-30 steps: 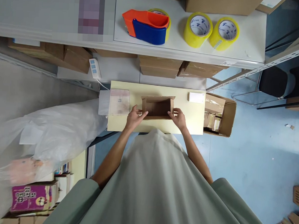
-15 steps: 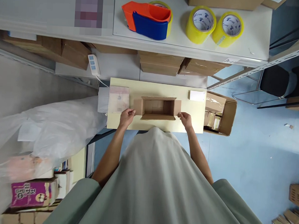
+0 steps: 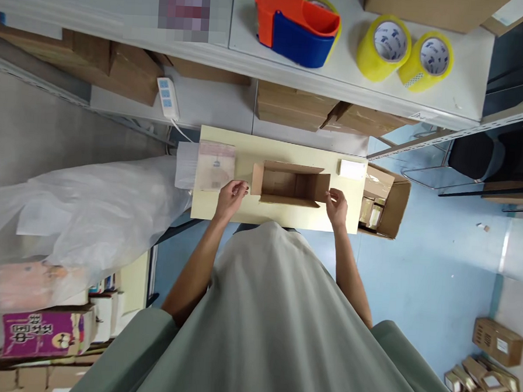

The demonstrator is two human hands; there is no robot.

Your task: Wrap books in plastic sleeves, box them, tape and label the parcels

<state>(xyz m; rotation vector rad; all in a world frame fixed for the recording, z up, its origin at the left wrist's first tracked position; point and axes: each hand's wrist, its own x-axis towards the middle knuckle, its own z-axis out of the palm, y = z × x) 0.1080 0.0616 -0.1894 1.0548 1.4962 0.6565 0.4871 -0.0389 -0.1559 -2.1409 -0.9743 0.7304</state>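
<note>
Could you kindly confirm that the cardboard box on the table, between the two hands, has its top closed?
Not quite: the head view shows the cardboard box open, end flaps outspread. It does stand on the table between the left hand and right hand.

I note two yellow tape rolls [image 3: 377, 66] side by side on the upper shelf [image 3: 464, 92], right of an orange-and-blue tape dispenser [image 3: 302, 39]. I record a white power strip [image 3: 167, 99] below, translucent plastic [image 3: 116, 203] and a purple-covered book [image 3: 39, 334] at left, a dark chair [image 3: 471, 155] and a closed carton [image 3: 494, 341] at right.
</note>
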